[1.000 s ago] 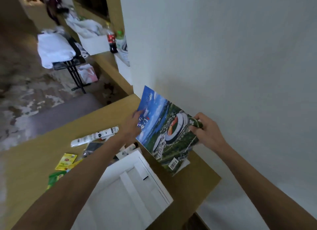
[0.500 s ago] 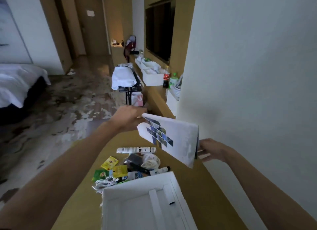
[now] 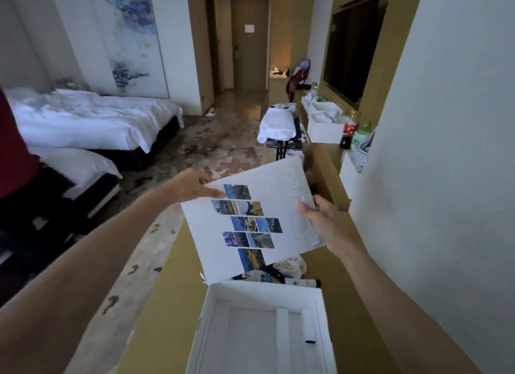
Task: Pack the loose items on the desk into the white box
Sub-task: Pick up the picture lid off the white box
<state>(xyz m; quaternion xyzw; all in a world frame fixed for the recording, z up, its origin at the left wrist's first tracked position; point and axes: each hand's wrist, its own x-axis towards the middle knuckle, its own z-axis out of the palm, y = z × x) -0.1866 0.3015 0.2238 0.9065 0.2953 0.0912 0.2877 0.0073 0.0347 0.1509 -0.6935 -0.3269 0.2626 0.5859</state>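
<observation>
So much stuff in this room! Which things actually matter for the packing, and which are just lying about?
Part of the job:
- white box, open on the desk
- booklet, held by the left hand and right hand
- loose items behind the box

Just lying about:
- beds
- cola bottle
- green bottle
- white towel on a stand

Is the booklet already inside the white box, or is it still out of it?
Out. Left hand and right hand hold the booklet in the air, beyond the open white box.
</observation>
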